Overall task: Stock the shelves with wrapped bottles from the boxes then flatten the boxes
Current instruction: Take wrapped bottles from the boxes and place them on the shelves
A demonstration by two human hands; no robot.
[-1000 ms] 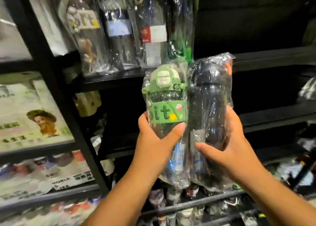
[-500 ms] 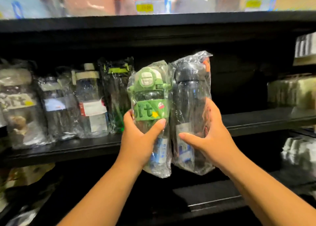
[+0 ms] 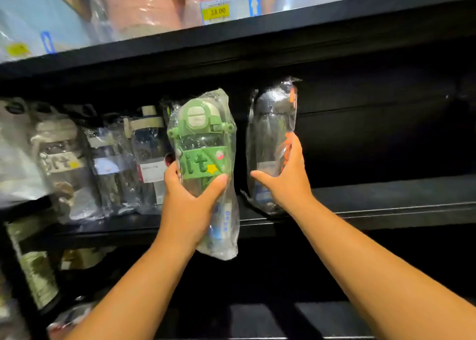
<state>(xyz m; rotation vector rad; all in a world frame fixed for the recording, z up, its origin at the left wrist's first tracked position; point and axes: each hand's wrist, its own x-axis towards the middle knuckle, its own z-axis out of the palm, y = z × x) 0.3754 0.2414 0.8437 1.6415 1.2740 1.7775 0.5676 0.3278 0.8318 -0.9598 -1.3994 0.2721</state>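
At shelf [image 3: 386,198], green bottle [image 3: 203,143], black bottle [image 3: 270,133], near-upright, caps up

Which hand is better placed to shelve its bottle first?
Right hand: its dark bottle is over the shelf, base near the board. The left hand holds the green bottle lower, its base below the shelf edge.

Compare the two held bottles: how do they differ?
The green bottle has a green lid and lettered band; the black bottle is dark with orange trim. The left hand holds the green bottle's base below the shelf edge; the right hand holds the black bottle's at shelf level. Both are roughly upright in clear wrap.
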